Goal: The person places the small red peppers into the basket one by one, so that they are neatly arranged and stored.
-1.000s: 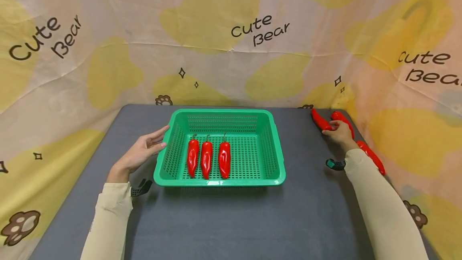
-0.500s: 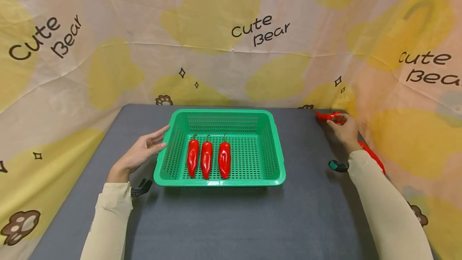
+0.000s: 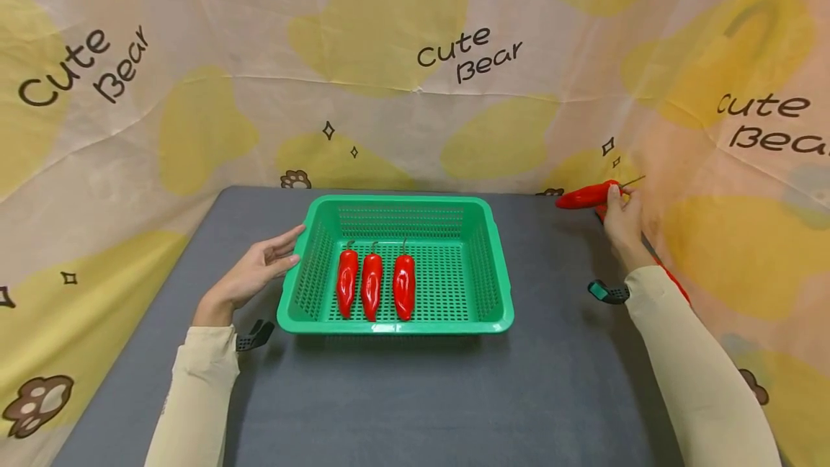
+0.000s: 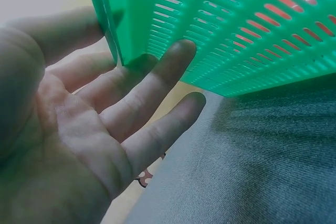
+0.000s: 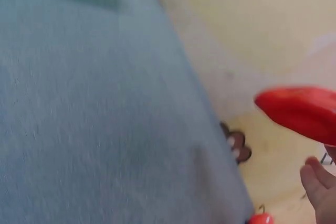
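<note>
Up off the table at the far right, my right hand pinches a red chili pepper near its stem end. The pepper's tip points left, and its thin stem sticks out to the right. In the right wrist view the same pepper shows at the right edge. My left hand rests its fingertips against the left side of a green basket. Its fingers look relaxed in the left wrist view, partly under the basket wall. Inside the basket, on its left half, lie three red peppers side by side.
Behind my right hand, another red pepper is mostly hidden. A further pepper lies along the table's right edge, partly covered by my sleeve. The grey table meets a printed cloth at its back and sides.
My right hand has lifted the pepper from the table's back right corner and turned it nearly level, tip to the left. The left hand and basket have stayed put.
</note>
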Motion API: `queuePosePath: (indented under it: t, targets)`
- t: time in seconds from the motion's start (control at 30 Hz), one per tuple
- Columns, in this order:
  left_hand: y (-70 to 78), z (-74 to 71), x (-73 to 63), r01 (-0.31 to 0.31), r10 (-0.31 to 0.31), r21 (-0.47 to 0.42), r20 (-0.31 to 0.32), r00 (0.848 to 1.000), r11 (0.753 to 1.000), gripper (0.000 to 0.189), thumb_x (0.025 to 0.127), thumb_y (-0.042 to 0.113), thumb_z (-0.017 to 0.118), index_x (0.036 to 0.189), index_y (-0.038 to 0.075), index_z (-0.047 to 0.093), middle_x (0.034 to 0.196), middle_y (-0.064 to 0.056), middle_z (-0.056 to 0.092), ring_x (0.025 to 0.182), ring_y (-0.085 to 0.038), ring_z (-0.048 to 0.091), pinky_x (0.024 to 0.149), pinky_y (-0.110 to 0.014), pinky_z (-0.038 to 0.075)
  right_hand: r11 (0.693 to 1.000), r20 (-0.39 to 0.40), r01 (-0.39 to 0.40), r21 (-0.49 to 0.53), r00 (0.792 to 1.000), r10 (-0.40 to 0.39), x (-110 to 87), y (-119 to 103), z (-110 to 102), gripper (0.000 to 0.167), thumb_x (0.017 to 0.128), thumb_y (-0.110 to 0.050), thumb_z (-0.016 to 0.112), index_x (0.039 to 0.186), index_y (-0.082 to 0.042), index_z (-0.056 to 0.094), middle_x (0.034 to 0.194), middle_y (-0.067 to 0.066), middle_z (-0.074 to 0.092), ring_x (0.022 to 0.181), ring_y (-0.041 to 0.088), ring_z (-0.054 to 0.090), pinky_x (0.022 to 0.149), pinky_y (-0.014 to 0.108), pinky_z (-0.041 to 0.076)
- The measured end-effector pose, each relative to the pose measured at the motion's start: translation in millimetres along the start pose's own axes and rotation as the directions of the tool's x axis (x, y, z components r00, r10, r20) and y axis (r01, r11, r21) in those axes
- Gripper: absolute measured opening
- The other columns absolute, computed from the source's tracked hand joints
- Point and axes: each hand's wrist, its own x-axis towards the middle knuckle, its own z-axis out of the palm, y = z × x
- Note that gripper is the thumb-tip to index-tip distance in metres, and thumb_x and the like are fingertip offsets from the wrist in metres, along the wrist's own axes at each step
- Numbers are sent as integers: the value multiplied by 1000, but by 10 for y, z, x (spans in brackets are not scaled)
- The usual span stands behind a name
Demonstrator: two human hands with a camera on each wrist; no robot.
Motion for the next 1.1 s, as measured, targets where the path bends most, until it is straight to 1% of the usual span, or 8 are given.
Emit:
queuePosePath:
  t: [0.1, 0.23, 0.37, 0.57, 0.63, 0.77, 0.9, 1.1]
  targets:
    - [-15, 3, 11, -6, 6, -3, 4, 1000, 1000, 65, 106, 22, 53, 162, 12, 23, 168, -20, 18, 150, -49, 25, 94, -10, 47, 985, 34, -3, 174, 999, -3, -87, -118, 64, 12, 109, -33, 39, 111, -23, 43, 101, -8, 49, 82, -3, 58, 71, 7, 50]
    - [-26, 3, -10, -9, 9, 0, 2, 1000, 1000, 65, 106, 22, 53, 162, 11, 23, 168, -20, 18, 150, -49, 25, 95, -10, 46, 960, 162, -49, 277, 987, 4, -267, -312, 131, 25, 108, -36, 38, 116, -14, 47, 89, -10, 62, 68, -1, 70, 66, 13, 55]
    - [-29, 18, -14, -8, 8, 4, -2, 1000, 1000, 65, 106, 22, 54, 162, 12, 23, 168, -19, 20, 151, -48, 25, 95, -10, 46, 957, 268, -158, 245, 959, 89, -346, -379, 112, 34, 107, -45, 38, 118, -14, 48, 72, -12, 71, 65, 1, 72, 64, 16, 57]
    - [-27, 27, -4, -6, 6, 12, -9, 1000, 1000, 65, 106, 23, 54, 162, 13, 24, 169, -17, 20, 152, -46, 25, 96, -9, 45, 966, 367, -203, 158, 921, 133, -324, -325, 95, 52, 108, -49, 28, 140, -8, 32, 78, -10, 66, 67, 5, 73, 63, 20, 58]
    - [-20, 25, -6, -7, 7, 16, -6, 1000, 1000, 65, 106, 23, 54, 162, 13, 24, 169, -17, 20, 152, -47, 24, 96, -9, 45, 976, 363, -187, 116, 922, 133, -326, -328, 108, 47, 110, -42, 24, 141, -7, 25, 83, -7, 61, 64, 5, 71, 62, 20, 58]
    - [-11, 20, 0, -4, 4, 18, -5, 1000, 1000, 65, 106, 24, 54, 162, 14, 24, 169, -17, 20, 152, -47, 24, 95, -9, 45, 984, 327, -162, 75, 936, 129, -343, -352, 149, 15, 108, -28, 22, 121, -22, 25, 103, -6, 47, 76, 2, 63, 68, 16, 54]
    - [-9, 17, 9, -6, 6, 18, -6, 1000, 1000, 65, 106, 24, 54, 162, 14, 23, 169, -17, 20, 152, -47, 24, 96, -9, 45, 986, 341, -97, 134, 939, 46, -390, -396, 180, 10, 110, -30, 31, 116, -30, 24, 113, -7, 46, 88, 3, 60, 72, 17, 53]
    - [-14, 15, 6, -4, 4, 15, -9, 1000, 1000, 65, 106, 23, 55, 162, 13, 24, 168, -17, 20, 151, -47, 25, 95, -9, 45, 960, 349, 112, 256, 916, -200, -523, -466, 232, 17, 108, -22, 44, 122, -26, 35, 109, -6, 58, 77, 4, 71, 66, 19, 57]
